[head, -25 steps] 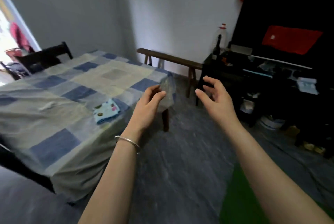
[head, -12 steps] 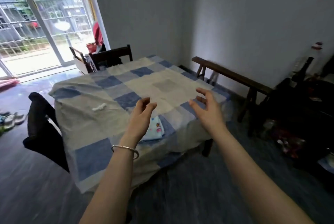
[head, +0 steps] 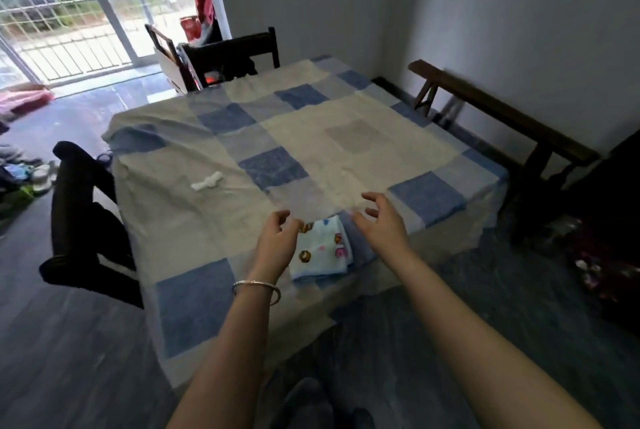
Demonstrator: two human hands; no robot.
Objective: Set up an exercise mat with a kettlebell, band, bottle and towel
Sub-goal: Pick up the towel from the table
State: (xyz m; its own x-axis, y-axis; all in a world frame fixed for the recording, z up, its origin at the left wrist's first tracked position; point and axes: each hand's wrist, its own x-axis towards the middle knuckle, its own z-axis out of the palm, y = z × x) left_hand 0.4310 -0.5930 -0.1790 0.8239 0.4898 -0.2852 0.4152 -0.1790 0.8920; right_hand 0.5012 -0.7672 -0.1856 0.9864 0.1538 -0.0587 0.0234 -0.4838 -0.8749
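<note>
A folded light-blue towel (head: 322,250) with small cartoon prints lies near the front edge of a table (head: 214,241) covered in a blue and cream checked cloth. My left hand (head: 277,241), with a silver bracelet on the wrist, hovers at the towel's left edge, fingers curled and apart, holding nothing. My right hand (head: 379,220) hovers just above the towel's right side, fingers spread, also holding nothing. No mat, kettlebell, band or bottle shows in this view.
A small white crumpled item (head: 206,182) lies on the cloth to the left. Dark chairs stand at the table's left side (head: 81,224) and far side (head: 232,54). A wooden bench (head: 498,113) runs along the right wall. Shoes (head: 31,175) lie by the glass door.
The view has swung left from the dark shelf to the table and closer in. Both hands have come down over the towel.
</note>
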